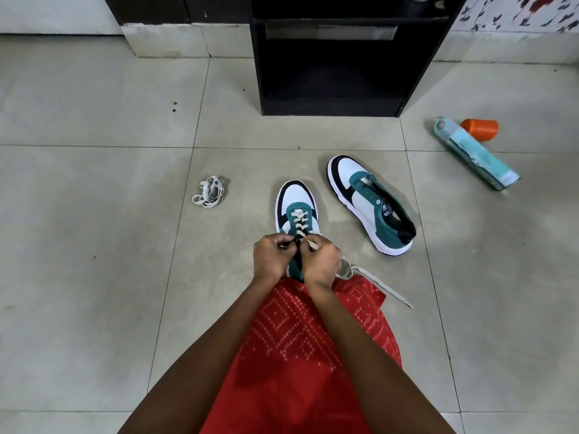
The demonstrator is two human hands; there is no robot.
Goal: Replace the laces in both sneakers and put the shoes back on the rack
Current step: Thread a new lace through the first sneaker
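A white, teal and black sneaker (294, 202) stands on the floor in front of me, toe pointing away, with a cream lace (299, 219) crossed through its lower eyelets. My left hand (273, 256) grips the shoe's eyelet edge near the tongue. My right hand (322, 261) pinches the lace tip beside it. The lace's other end (383, 288) trails on the floor to the right. A second matching sneaker (371, 203) lies to the right, with no lace. A loose bundle of cream lace (209, 192) lies on the floor to the left.
A black shoe rack (332, 57) with open shelves stands straight ahead against the wall. A teal bottle (473, 153) lies on the floor at right with an orange cap (480, 129) beside it. Red patterned cloth (300, 355) covers my lap.
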